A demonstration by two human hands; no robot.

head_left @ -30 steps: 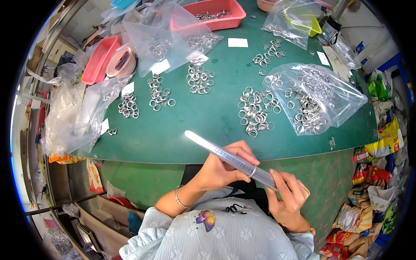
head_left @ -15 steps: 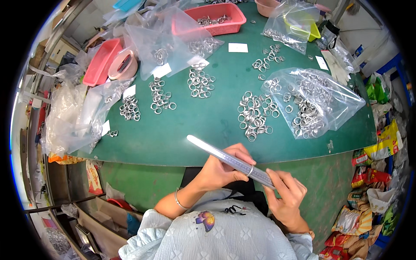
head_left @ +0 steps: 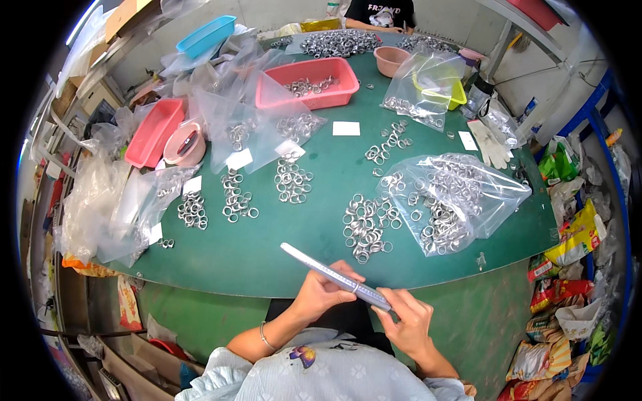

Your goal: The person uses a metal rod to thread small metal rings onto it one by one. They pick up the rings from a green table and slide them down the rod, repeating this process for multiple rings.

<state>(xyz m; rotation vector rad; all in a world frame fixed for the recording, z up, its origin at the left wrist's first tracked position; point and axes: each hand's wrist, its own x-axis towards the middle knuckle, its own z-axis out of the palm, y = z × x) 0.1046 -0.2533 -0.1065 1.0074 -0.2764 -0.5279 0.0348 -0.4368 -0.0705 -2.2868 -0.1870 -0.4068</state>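
A tapered silver ring mandrel with fine markings slants above the table's front edge, its narrow tip pointing to the far left. My right hand is closed round its thick end. One silver ring sits around the mandrel, and the fingers of my left hand pinch at it, partly covering it. Beyond my hands lies a loose pile of silver rings. More rings lie to the right in a clear plastic bag. Smaller groups of rings with white paper slips are spread to the left.
Pink baskets, a pink bowl and clear bags stand around the green table. A glove lies at the right. Someone in a black shirt is at the far side. Colourful packages line the right.
My view has tilted up, so the table's far end and another person now show. The mandrel, the ring and both hands keep nearly the same hold.
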